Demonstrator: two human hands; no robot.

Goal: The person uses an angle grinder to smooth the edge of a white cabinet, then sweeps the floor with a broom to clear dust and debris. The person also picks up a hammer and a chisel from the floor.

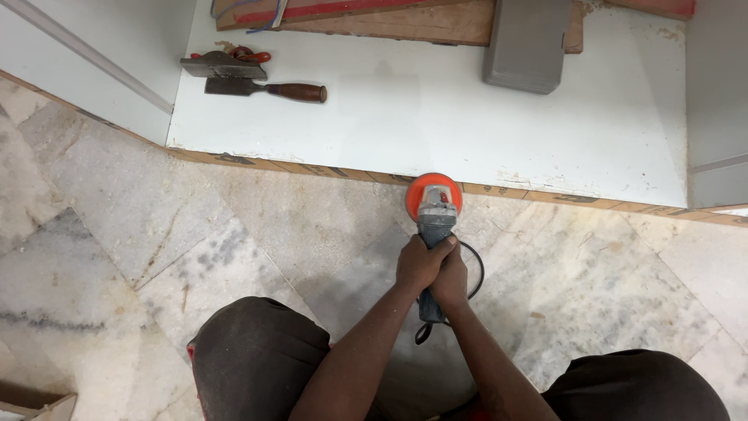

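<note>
A grinder (433, 234) with a grey, ribbed body is gripped by both hands, low on the marble floor (140, 226). The left hand (421, 263) is clenched round the body from the left; the right hand (452, 281) is wrapped round it just behind, the two touching. An orange round disc (433, 187) at the grinder's front is set against the raw plywood edge (312, 168) of a white laminated panel (436, 117). A black cord (474, 269) loops out from the tool's rear, beside the right hand.

The floor is seen as polished slabs, cream with grey veining, laid on the diagonal and dusted pale near the edge. The panel face is smooth and matt, with fine dust specks towards its right end.

On the panel, well apart from the hands, a chisel (265, 90) with a glossy brown wooden handle is laid flat. A grey rectangular block (526, 43) rests at the far side, overlapping a bare wooden board (421, 22).
</note>
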